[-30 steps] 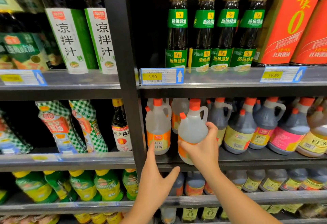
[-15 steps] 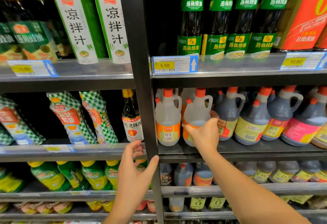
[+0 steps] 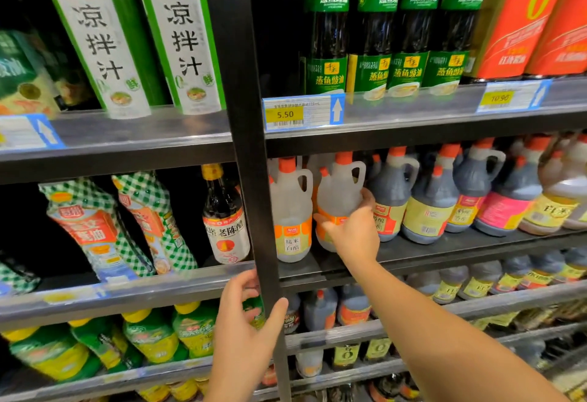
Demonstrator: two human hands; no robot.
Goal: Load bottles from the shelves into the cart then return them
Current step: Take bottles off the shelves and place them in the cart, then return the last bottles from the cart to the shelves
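Note:
A clear vinegar jug (image 3: 338, 193) with an orange cap and orange label stands on the middle shelf (image 3: 444, 250), and my right hand (image 3: 354, 230) grips its lower body from the front. A matching clear jug (image 3: 290, 211) stands just left of it, touching or nearly so. Dark vinegar jugs (image 3: 422, 208) crowd the shelf to the right. My left hand (image 3: 246, 328) hovers lower, fingers loosely curled around the black shelf upright (image 3: 254, 179) at the shelf edge, holding no bottle. No cart is in view.
The top shelf carries tall dark soy bottles with green labels (image 3: 374, 36), red boxed bottles (image 3: 533, 17) and white-green boxed bottles (image 3: 98, 42). Checked pouches (image 3: 95, 230) and a dark bottle (image 3: 224, 220) sit left of the upright. Green-yellow bottles (image 3: 149, 335) fill the lower left shelf.
My right hand has carried the clear jug from in front of the shelf back onto it, beside the matching jug. My left hand has drifted left to the upright.

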